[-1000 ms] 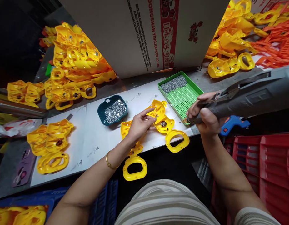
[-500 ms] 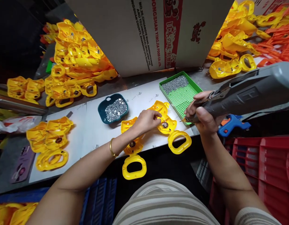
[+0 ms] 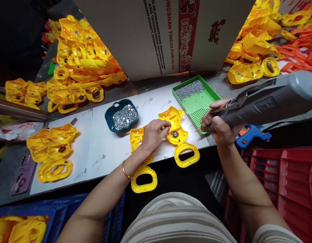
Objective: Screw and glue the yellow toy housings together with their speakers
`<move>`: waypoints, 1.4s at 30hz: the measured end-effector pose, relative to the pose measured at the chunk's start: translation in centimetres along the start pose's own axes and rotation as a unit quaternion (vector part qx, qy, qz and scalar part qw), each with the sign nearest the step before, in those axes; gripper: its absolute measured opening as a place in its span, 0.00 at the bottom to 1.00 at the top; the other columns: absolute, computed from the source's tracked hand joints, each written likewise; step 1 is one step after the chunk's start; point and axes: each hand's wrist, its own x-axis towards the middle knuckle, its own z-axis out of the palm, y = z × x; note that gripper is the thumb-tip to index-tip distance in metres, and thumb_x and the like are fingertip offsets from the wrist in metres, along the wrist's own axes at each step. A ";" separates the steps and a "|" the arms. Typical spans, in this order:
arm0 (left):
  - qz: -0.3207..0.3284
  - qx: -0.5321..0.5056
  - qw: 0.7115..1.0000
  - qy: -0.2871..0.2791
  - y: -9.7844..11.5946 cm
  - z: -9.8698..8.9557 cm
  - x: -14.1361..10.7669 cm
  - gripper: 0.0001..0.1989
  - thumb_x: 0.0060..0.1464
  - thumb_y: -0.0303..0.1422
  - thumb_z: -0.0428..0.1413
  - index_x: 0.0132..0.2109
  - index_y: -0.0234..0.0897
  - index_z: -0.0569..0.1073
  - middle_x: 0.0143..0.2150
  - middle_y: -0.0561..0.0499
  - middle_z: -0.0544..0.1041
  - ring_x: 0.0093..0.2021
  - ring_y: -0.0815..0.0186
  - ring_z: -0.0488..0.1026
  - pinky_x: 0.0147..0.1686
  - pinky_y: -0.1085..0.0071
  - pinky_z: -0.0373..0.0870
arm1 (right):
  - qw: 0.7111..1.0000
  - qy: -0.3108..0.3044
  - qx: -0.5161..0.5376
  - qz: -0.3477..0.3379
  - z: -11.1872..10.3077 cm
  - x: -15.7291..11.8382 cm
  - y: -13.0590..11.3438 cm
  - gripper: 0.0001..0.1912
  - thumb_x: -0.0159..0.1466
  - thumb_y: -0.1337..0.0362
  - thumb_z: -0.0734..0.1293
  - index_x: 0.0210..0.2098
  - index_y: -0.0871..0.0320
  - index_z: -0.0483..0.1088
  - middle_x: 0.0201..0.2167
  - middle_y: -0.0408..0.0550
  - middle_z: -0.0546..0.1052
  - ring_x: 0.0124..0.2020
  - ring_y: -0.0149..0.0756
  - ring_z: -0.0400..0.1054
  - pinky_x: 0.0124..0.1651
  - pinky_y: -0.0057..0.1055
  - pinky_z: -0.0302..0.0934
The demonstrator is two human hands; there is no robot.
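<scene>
My left hand (image 3: pixel 156 133) pinches a thin pale wire (image 3: pixel 169 132) over a yellow plastic shell (image 3: pixel 179 135). That shell has a round metal part set inside it and a ring-shaped handle reaching past the board's front edge. Beneath my left wrist lies a second yellow shell (image 3: pixel 137 136), partly hidden by the hand. My right hand (image 3: pixel 221 128) is wrapped round a grey electric screwdriver (image 3: pixel 262 104), its tip pointing left over the near end of the green tray (image 3: pixel 214 91). Many small silvery screws fill the tray's far end.
A dark green tub (image 3: pixel 110 116) of small metal pieces stands on the white board (image 3: pixel 100 141). More yellow shells (image 3: pixel 53 143) lie at the left, near a purple phone (image 3: pixel 23 177). A large carton (image 3: pixel 161 40) stands behind. Right are a blue glue gun (image 3: pixel 254 135) and red crates (image 3: pixel 284 189).
My left hand has shifted slightly left and pulled back from the shell's round part. The right-hand shell has slid a little left. My right hand keeps the screwdriver at nearly the same place.
</scene>
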 end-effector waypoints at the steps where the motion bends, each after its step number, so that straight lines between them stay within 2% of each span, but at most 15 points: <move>1: -0.011 -0.032 0.999 0.006 0.1 0.1 -0.1 0.07 0.56 0.28 0.56 0.38 0.39 0.79 0.34 0.51 0.80 0.34 0.67 0.74 0.34 0.72 0.70 | 1.000 0.002 -0.001 0.002 0.0 0.0 -0.1 0.16 0.55 0.52 0.72 0.39 0.52 0.70 0.18 0.40 0.68 0.17 0.33 0.62 0.21 0.34 0.60; 5: -0.063 -0.135 0.989 0.006 0.3 0.2 -0.5 0.07 0.58 0.34 0.57 0.39 0.38 0.78 0.36 0.51 0.81 0.33 0.68 0.75 0.35 0.73 0.70 | 1.000 0.000 -0.005 0.004 0.0 0.0 -0.5 0.16 0.55 0.52 0.71 0.39 0.52 0.69 0.18 0.40 0.67 0.16 0.33 0.61 0.20 0.33 0.58; 9: -0.070 -0.181 0.981 0.015 0.6 0.7 -0.8 0.06 0.58 0.35 0.57 0.38 0.37 0.75 0.36 0.51 0.80 0.36 0.67 0.76 0.39 0.73 0.71 | 0.998 -0.061 0.016 0.023 -0.8 -0.3 -0.2 0.20 0.55 0.54 0.72 0.45 0.52 0.69 0.21 0.41 0.69 0.20 0.34 0.65 0.23 0.34 0.61; 12: -0.046 -0.127 0.990 0.032 1.0 1.2 -1.1 0.05 0.61 0.34 0.54 0.39 0.38 0.73 0.36 0.51 0.79 0.36 0.67 0.76 0.40 0.71 0.70 | 0.991 -0.119 0.027 0.062 -2.1 -0.7 0.5 0.25 0.53 0.50 0.72 0.47 0.53 0.68 0.24 0.43 0.71 0.24 0.37 0.68 0.28 0.36 0.65; 16: -0.001 -0.009 0.998 0.059 1.5 1.7 -1.3 0.04 0.62 0.32 0.54 0.39 0.38 0.72 0.37 0.51 0.79 0.38 0.65 0.75 0.40 0.68 0.66 | 0.976 -0.181 0.025 0.119 -4.4 -1.0 1.3 0.34 0.49 0.39 0.70 0.48 0.53 0.69 0.28 0.47 0.74 0.32 0.44 0.72 0.38 0.45 0.69; 19: 0.047 0.063 0.994 0.073 1.8 2.0 -1.3 0.03 0.61 0.31 0.55 0.40 0.39 0.73 0.37 0.52 0.80 0.40 0.64 0.74 0.42 0.64 0.62 | 0.975 -0.169 0.037 0.137 -5.6 -0.4 2.0 0.37 0.51 0.32 0.62 0.47 0.53 0.70 0.35 0.52 0.77 0.35 0.45 0.73 0.37 0.47 0.70; 21: 0.077 0.093 0.990 0.074 1.9 2.1 -1.3 0.03 0.62 0.30 0.54 0.40 0.39 0.74 0.37 0.52 0.81 0.41 0.63 0.75 0.42 0.63 0.59 | 0.970 -0.148 -0.004 0.191 -5.8 0.4 2.7 0.34 0.54 0.33 0.61 0.43 0.55 0.72 0.34 0.52 0.77 0.32 0.41 0.72 0.32 0.41 0.69; 23: 0.095 0.113 0.986 0.077 2.0 2.3 -1.3 0.05 0.63 0.30 0.53 0.40 0.39 0.74 0.35 0.52 0.81 0.40 0.64 0.75 0.41 0.62 0.57 | 0.953 -0.150 -0.065 0.256 -5.6 1.3 3.3 0.27 0.55 0.39 0.67 0.36 0.59 0.74 0.28 0.51 0.76 0.25 0.35 0.69 0.26 0.33 0.64; 25: 0.102 0.128 0.983 0.087 2.1 2.5 -1.2 0.05 0.63 0.31 0.53 0.40 0.39 0.74 0.33 0.53 0.80 0.39 0.64 0.75 0.40 0.61 0.56 | 0.921 -0.193 -0.132 0.310 -4.8 2.1 3.7 0.21 0.54 0.47 0.72 0.29 0.61 0.74 0.21 0.46 0.73 0.19 0.28 0.62 0.20 0.26 0.56; 28: 0.107 0.145 0.979 0.100 2.3 2.7 -1.1 0.07 0.64 0.31 0.52 0.39 0.39 0.74 0.32 0.52 0.80 0.38 0.64 0.74 0.40 0.61 0.55 | 0.874 -0.271 -0.214 0.342 -3.0 2.9 3.4 0.24 0.52 0.46 0.73 0.20 0.63 0.71 0.14 0.40 0.66 0.14 0.22 0.53 0.16 0.22 0.44; 31: 0.107 0.152 0.978 0.090 2.4 2.8 -0.8 0.08 0.65 0.32 0.51 0.39 0.39 0.75 0.32 0.51 0.79 0.39 0.63 0.74 0.40 0.61 0.54 | 0.846 -0.320 -0.256 0.341 -1.2 3.3 3.1 0.27 0.54 0.43 0.70 0.17 0.63 0.68 0.12 0.40 0.63 0.13 0.20 0.52 0.16 0.22 0.42; 37: 0.108 0.155 0.980 0.061 2.3 2.8 -1.0 0.10 0.65 0.32 0.50 0.38 0.38 0.75 0.31 0.49 0.78 0.42 0.60 0.72 0.41 0.61 0.56 | 0.810 -0.354 -0.281 0.375 -0.3 3.6 4.1 0.23 0.55 0.47 0.70 0.21 0.63 0.70 0.17 0.44 0.70 0.16 0.25 0.59 0.20 0.25 0.52; 39: 0.101 0.153 0.982 0.038 2.0 2.4 -0.9 0.09 0.63 0.35 0.53 0.44 0.37 0.75 0.37 0.47 0.79 0.44 0.58 0.71 0.41 0.61 0.59 | 0.801 -0.373 -0.318 0.343 -0.4 3.7 4.5 0.20 0.57 0.50 0.68 0.21 0.62 0.69 0.17 0.44 0.69 0.17 0.26 0.60 0.23 0.26 0.52; 41: 0.084 0.154 0.984 0.013 1.7 2.0 -0.6 0.18 0.59 0.39 0.58 0.54 0.37 0.72 0.50 0.42 0.76 0.50 0.53 0.67 0.44 0.59 0.62 | 0.783 -0.413 -0.384 0.263 -0.3 3.9 4.6 0.18 0.60 0.55 0.66 0.21 0.61 0.69 0.17 0.43 0.69 0.20 0.26 0.59 0.25 0.27 0.51; 42: 0.079 0.154 0.985 -0.002 1.5 1.7 -0.3 0.22 0.57 0.40 0.59 0.57 0.38 0.71 0.57 0.40 0.71 0.55 0.50 0.65 0.48 0.57 0.62 | 0.770 -0.433 -0.414 0.221 -0.2 4.0 4.5 0.17 0.61 0.56 0.66 0.21 0.61 0.70 0.18 0.43 0.69 0.21 0.26 0.59 0.26 0.27 0.50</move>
